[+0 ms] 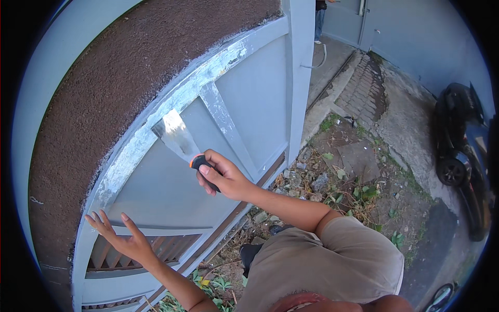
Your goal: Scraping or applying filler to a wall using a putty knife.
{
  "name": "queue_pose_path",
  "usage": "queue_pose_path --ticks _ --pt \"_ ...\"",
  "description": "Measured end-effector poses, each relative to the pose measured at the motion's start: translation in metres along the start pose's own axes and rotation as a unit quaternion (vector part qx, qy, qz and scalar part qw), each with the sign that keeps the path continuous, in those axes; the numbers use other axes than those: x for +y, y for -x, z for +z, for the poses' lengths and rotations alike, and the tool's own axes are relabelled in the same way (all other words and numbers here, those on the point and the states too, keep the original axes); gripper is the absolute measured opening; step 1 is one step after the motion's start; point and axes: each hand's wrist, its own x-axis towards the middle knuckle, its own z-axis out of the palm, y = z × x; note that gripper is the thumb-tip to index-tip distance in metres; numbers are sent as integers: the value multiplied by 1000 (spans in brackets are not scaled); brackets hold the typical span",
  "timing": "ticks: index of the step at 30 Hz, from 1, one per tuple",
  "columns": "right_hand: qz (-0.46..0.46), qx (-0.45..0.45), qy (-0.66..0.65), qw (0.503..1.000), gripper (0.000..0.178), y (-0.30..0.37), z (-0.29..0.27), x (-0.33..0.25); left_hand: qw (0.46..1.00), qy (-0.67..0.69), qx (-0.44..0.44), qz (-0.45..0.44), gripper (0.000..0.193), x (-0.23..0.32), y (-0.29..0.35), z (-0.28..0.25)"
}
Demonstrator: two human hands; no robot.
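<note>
My right hand [223, 176] is closed round the black and orange handle of a scraper [179, 136] with a wide metal blade. The blade's end lies over the top rail of a grey-blue panelled frame [171, 192], where the paint is patchy and whitish; whether it touches cannot be made out. Lower left, my left hand [120, 236] has its fingers spread, with nothing in it. Its fingertips are at the frame's edge, above a slatted vent [150, 252].
A rough brown wall [104, 93] borders the frame. Rubble and plants [332, 182] lie on the ground at its foot. A dark car [462, 156] stands far right, by a grey wall [416, 41]. Another person's legs [319, 26] show at the top.
</note>
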Motion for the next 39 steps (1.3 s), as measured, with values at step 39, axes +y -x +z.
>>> queue_pose_path --ticks 39 --pt "123 151 41 980 51 -42 78 42 907 300 -172 -239 31 -14 114 -20"
